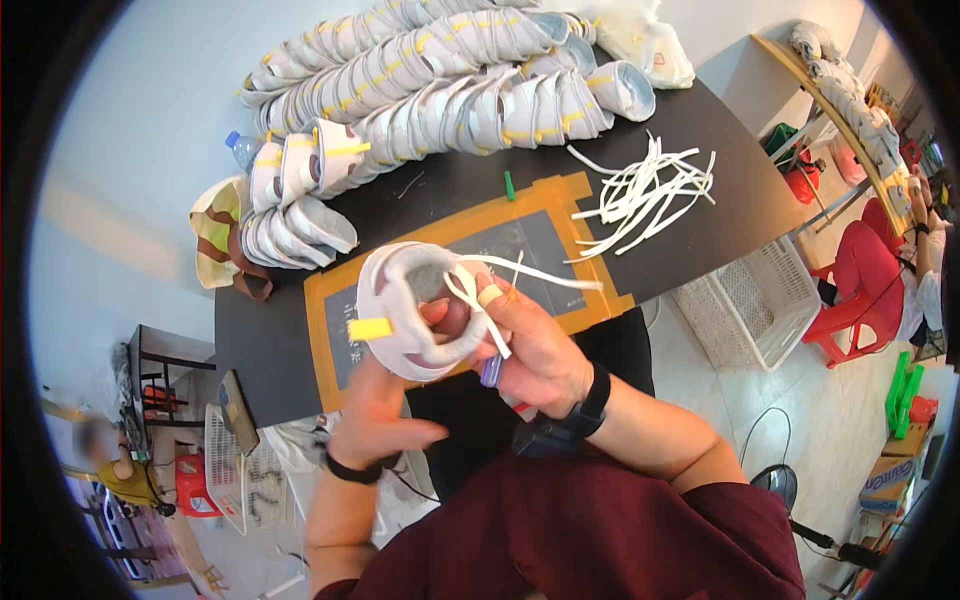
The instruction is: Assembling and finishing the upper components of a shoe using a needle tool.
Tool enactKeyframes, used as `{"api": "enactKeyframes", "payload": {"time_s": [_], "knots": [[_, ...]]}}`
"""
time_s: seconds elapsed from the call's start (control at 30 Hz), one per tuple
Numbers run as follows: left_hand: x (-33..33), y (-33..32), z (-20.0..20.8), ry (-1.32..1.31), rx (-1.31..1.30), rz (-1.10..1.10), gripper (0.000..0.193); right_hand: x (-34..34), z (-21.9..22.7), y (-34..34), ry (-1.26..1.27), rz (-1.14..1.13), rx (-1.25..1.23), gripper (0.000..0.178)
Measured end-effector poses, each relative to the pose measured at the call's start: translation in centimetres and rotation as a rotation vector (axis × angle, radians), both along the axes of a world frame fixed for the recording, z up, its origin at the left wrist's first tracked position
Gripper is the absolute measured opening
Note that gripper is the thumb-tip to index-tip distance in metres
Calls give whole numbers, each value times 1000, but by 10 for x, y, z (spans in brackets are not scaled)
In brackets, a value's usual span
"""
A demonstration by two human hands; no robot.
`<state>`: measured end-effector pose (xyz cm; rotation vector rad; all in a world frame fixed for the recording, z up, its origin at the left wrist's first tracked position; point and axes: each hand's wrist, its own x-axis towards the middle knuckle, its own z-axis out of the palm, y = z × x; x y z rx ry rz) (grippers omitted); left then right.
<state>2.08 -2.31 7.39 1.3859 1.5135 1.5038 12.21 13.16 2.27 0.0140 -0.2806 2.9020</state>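
A pale grey-white shoe upper (372, 290), curled into a ring with a yellow tab on its side, hangs over the front of the table. My right hand (535, 350) is closed on its right side and pinches a looped white lace (540, 273). A slim purple-and-clear tool (491, 371) shows below those fingers; its kind cannot be made out. Fingertips show inside the ring. My left hand (380, 425) is just below the upper, slightly blurred, its thumb stretched away to the right. Its other fingers are partly hidden by the upper, and no grip shows.
The dark table (745, 190) bears long rows of nested shoe uppers (400, 75), loose white laces (655, 190), a small green tool (509, 186) and a taped orange-edged mat (320, 345). A white crate (745, 310) and red stool (860, 280) stand right. Other people are at both sides.
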Motion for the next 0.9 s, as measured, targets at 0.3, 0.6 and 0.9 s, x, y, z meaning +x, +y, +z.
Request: {"api": "enactKeyframes", "payload": {"time_s": [0.3,0.6,0.9], "knots": [[8,21,-49,-709,328,332,33,27,-7,0,-281,-57,820,19],[2,8,-78,-1167,212,-4,45,46,13,23,-288,-151,1055,27],[14,5,-64,-1069,116,55,61,50,-10,12,-409,-167,815,11]]}}
